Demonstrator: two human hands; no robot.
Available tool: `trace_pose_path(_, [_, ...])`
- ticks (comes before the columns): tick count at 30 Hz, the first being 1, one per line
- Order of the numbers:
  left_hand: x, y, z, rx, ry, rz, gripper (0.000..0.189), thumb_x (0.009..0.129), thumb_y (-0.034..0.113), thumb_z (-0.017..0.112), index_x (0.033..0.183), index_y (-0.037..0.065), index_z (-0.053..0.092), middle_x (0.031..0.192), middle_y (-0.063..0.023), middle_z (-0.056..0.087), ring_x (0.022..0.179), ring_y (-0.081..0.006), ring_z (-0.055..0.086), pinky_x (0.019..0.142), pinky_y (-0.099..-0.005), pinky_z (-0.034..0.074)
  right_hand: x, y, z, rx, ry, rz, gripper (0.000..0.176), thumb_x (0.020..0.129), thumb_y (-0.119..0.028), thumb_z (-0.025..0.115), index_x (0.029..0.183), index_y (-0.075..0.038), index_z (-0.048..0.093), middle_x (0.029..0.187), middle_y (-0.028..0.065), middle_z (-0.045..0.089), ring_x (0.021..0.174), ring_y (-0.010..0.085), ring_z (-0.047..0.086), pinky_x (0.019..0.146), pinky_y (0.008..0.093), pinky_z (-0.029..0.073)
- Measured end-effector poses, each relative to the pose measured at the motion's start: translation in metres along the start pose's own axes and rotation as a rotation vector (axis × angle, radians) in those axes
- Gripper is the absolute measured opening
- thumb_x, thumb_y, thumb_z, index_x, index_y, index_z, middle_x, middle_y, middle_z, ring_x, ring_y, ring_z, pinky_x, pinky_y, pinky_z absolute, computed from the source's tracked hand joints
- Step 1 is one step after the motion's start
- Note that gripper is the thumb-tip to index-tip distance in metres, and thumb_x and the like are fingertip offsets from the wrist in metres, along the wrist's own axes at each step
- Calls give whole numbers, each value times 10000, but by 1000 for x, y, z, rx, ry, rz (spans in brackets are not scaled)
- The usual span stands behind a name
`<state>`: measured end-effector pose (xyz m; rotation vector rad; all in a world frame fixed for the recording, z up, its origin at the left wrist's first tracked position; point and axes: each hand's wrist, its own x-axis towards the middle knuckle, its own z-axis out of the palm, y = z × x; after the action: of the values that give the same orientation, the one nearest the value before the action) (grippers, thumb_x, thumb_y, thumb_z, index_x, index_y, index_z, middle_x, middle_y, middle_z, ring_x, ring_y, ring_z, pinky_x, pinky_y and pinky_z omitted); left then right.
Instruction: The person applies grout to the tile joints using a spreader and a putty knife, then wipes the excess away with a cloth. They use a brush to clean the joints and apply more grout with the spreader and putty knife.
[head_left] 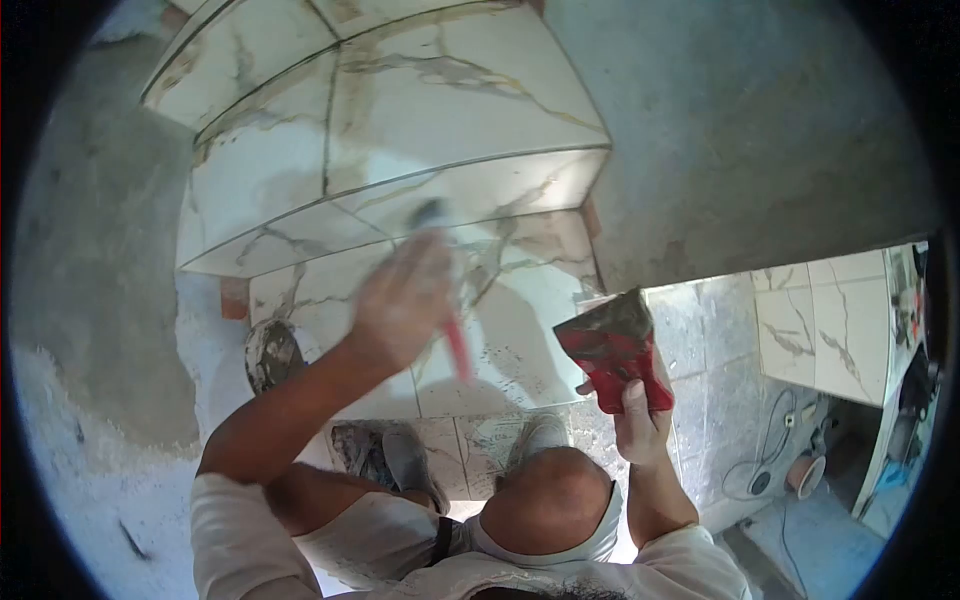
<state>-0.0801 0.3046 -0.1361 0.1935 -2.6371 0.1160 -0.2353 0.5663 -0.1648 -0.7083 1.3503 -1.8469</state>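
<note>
My left hand [400,300], smeared by motion, is closed around a slim red-handled tool [457,348]. Its dark tip points up toward the stair riser, too blurred to tell its kind. At the right, my right hand [642,420] grips a red holder [610,375] with a wide, grey-smeared upper part, thumb across its front. Exactly what that holder is, I cannot make out. Before me rise steps faced with white marble-look tiles [460,110], with dark joint lines between them. Grey specks and smears lie on the lower tread [510,365].
Rough grey walls [740,130] flank the steps. A dark, dirty shoe-like item [273,357] lies at the tread's left. My own shoes [408,462] are below. On the right, a cable reel [805,475] and loose cord lie near a tiled ledge [825,330].
</note>
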Motion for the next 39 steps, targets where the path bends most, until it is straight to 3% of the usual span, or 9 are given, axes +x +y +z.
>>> trace_pose_path(5, [87, 21, 53, -28, 245, 177, 329, 659, 144, 629, 963, 17, 621, 1146, -155, 600, 1105, -319, 576, 914, -365, 520, -9, -2, 8, 14, 65, -61, 679, 988, -364, 489, 1459, 42, 215, 1327, 200, 474, 1102, 311, 589, 789, 389, 536])
trace_pose_path(10, [-1, -51, 13, 190, 103, 193, 368, 704, 164, 610, 1049, 35, 622, 1131, -152, 599, 1081, -293, 579, 915, -376, 510, -28, 1, 2, -40, 190, -68, 552, 1008, -280, 461, 1439, 19, 291, 1208, 189, 560, 835, 298, 651, 701, 377, 537])
trace_pose_path(19, [-197, -131, -78, 258, 294, -866, 137, 888, 53, 569, 916, -42, 665, 958, -163, 667, 898, -314, 641, 815, -358, 512, -24, 5, 15, -147, 127, 24, 615, 998, -362, 465, 1436, 29, 280, 1222, 176, 543, 926, 259, 638, 729, 350, 542])
trace_pose_path(24, [-191, -165, -39, 102, 658, -937, 173, 831, -5, 636, 1002, -30, 640, 1019, -152, 674, 903, -267, 658, 781, -322, 528, 2, 5, 44, -224, 9, -60, 590, 1006, -345, 450, 1434, 28, 288, 1268, 173, 505, 975, 252, 618, 753, 378, 547])
trace_pose_path(27, [-194, -134, 33, -301, 570, -726, 226, 826, -10, 629, 1052, -5, 619, 1010, -130, 675, 928, -264, 658, 773, -335, 538, 9, 8, 56, -227, -27, -108, 524, 1023, -299, 411, 1447, -9, 306, 1263, 160, 529, 982, 263, 627, 717, 360, 558])
trace_pose_path(30, [-156, -96, -30, -185, 450, -559, 190, 864, 24, 619, 1052, -2, 616, 1012, -114, 670, 955, -251, 655, 778, -335, 538, 3, 7, 52, -271, -41, -90, 533, 1022, -312, 416, 1452, -17, 305, 1265, 162, 532, 980, 256, 628, 704, 370, 553])
trace_pose_path(35, [-220, -188, -39, 121, 1023, -1163, 154, 889, 23, 605, 1038, -9, 618, 941, -144, 667, 854, -224, 669, 742, -338, 533, -3, 7, 53, -345, 69, -20, 566, 1017, -326, 433, 1451, 9, 294, 1197, 165, 565, 823, 237, 642, 685, 343, 541])
trace_pose_path(37, [-259, -216, 2, 741, 370, -1240, 104, 893, 22, 602, 988, -12, 629, 904, -155, 659, 817, -226, 661, 723, -341, 526, 0, 6, 61, -383, 69, -27, 566, 1017, -330, 433, 1448, 10, 298, 1171, 161, 577, 789, 229, 641, 678, 337, 539])
trace_pose_path(39, [-211, -171, -32, -22, 937, -783, 78, 902, 44, 593, 942, -11, 631, 901, -150, 653, 857, -228, 653, 722, -340, 516, 6, 6, 70, -422, 70, -33, 566, 1017, -334, 434, 1446, 11, 303, 1146, 157, 589, 756, 220, 641, 672, 331, 537])
